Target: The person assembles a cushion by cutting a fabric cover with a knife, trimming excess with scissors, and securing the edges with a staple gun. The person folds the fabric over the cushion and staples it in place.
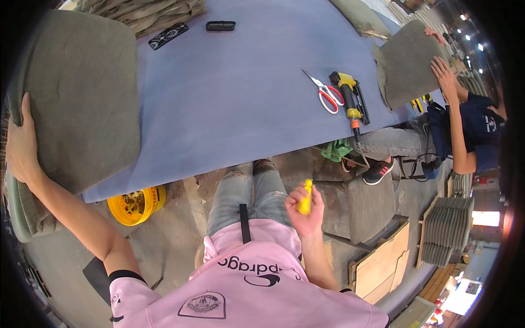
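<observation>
the tabletop [235,104] bears a grey padded panel [87,93] at its left end; the left hand [24,147] lies along the panel's outer edge, seemingly steadying it, its grip's closure unclear. toward the right end, an air tool [348,97] and scissors [330,99] obstruct sliding. off the near edge, the right hand's [310,216] grip is closed around a small yellow tool [305,204].

On the smooth blue tabletop [246,104] we see metal scissors with red-and-white handles [330,98] lying near a yellow-and-black handheld power tool [346,90]. Toward the far edge we find a black oblong object with pale markings [168,36] near a shorter black oblong object [221,25]. Below, we notice a round yellow bucket [159,198] holding scraps and, rightward, flat tan cardboard sheets [383,259].
</observation>
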The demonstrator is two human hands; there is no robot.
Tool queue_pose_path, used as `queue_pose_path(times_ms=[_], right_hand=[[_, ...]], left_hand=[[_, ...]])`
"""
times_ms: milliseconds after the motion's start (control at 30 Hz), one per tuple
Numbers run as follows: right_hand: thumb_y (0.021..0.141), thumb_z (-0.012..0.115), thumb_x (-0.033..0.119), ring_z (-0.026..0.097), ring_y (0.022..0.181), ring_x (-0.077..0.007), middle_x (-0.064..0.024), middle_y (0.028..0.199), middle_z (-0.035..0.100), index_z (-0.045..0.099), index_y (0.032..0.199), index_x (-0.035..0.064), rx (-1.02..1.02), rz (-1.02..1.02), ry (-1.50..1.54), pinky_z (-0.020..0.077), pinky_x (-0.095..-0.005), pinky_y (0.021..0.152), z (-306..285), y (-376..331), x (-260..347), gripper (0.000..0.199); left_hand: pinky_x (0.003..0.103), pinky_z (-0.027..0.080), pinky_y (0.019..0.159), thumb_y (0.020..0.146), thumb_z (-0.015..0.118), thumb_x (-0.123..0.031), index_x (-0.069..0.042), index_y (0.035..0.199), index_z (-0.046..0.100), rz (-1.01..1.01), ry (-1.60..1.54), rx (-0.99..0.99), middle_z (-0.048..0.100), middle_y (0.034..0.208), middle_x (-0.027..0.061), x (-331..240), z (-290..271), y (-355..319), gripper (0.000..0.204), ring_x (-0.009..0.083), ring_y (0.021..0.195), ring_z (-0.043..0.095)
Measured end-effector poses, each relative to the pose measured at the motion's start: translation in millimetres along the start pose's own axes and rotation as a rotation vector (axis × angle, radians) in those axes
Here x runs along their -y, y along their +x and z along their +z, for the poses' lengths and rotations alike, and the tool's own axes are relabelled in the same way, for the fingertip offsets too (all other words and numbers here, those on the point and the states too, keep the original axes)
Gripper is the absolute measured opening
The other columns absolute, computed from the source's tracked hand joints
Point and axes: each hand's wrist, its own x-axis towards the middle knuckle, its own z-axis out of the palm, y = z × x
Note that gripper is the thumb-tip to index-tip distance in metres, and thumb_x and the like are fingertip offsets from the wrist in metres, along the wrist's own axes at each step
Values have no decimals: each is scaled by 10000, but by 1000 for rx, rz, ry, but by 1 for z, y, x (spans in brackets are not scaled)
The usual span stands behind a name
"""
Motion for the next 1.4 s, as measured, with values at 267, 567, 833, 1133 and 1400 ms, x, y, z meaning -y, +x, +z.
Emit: queue_pose_path(times_ms=[267,567,833,1133,1400], right_hand=[[1146,504,410,621,955,-233,-57,872,598,540,1199,121,-255,-689,-735,503,-375,888,23,8,-37,296],[1144,465,429,687,874,-204,-89,895,686,553,1277,75,-256,-435,-908,520,-353,836,32,6,-22,388],[1128,505,448,690,842,-201,-89,876,696,562,1248,83,-299,-377,-900,531,-335,806,28,-7,-18,388],[1123,520,437,679,793,-210,-107,841,688,560,1216,72,-337,-382,-884,557,-355,779,25,-13,-17,379],[1116,569,395,709,862,-201,-105,938,720,588,1229,77,-289,-406,-775,575,-341,820,9,7,-6,338]], left_hand=[[523,498,1137,903,390,-946,-175,1565,590,-33,151,102,678,1477,131,-75,-55,-27,1035,362,1365,643],[426,538,1054,921,384,-932,-215,1580,579,82,177,25,670,1508,34,-80,-28,-13,993,251,1309,691],[435,577,974,941,382,-914,-216,1554,602,270,104,-5,762,1304,102,-118,-36,-27,955,319,1176,745],[476,557,947,1022,650,-600,46,1391,678,710,-448,-32,773,1166,274,-99,-33,-25,744,433,1092,745],[591,343,1200,971,622,-714,57,1520,533,1233,-731,-248,584,1510,250,-43,-1,-40,951,451,1427,489]])
